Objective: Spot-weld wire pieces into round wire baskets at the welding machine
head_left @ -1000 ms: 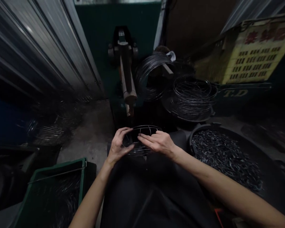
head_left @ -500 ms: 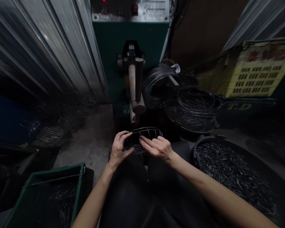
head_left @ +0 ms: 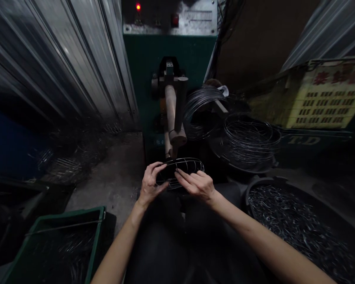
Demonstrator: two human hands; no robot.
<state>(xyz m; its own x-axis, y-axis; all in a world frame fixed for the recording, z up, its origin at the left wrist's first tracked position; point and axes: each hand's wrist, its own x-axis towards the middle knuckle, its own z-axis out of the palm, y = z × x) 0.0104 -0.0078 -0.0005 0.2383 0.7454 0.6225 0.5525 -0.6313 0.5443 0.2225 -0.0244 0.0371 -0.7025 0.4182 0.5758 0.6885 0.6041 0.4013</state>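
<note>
In front of my lap I hold a round wire basket (head_left: 190,160) just below the tips of a spot welder's two arms (head_left: 177,136). My left hand (head_left: 150,182) grips the basket's left side, fingers over the rim and thumb lower down. On the near right side, my right hand (head_left: 197,183) is closed at the basket, its index finger stretched to an upright wire inside. Whether a small loose piece of wire sits in the right fingers, I cannot tell. The basket's lower part is dark and partly hidden by my hands.
The welder's green cabinet (head_left: 142,51) carries a lit red lamp (head_left: 138,7). Right of it are a wire coil (head_left: 202,98), a tub of wire rings (head_left: 248,134), a tub of short wire pieces (head_left: 296,221) and a yellow crate (head_left: 328,98). A green crate (head_left: 99,232) stands lower left.
The camera view has tilted up and shifted slightly left, so the machine and tubs appear lower and further right. The basket's rim now appears closer to the welder's tips. Both hands keep their hold.
</note>
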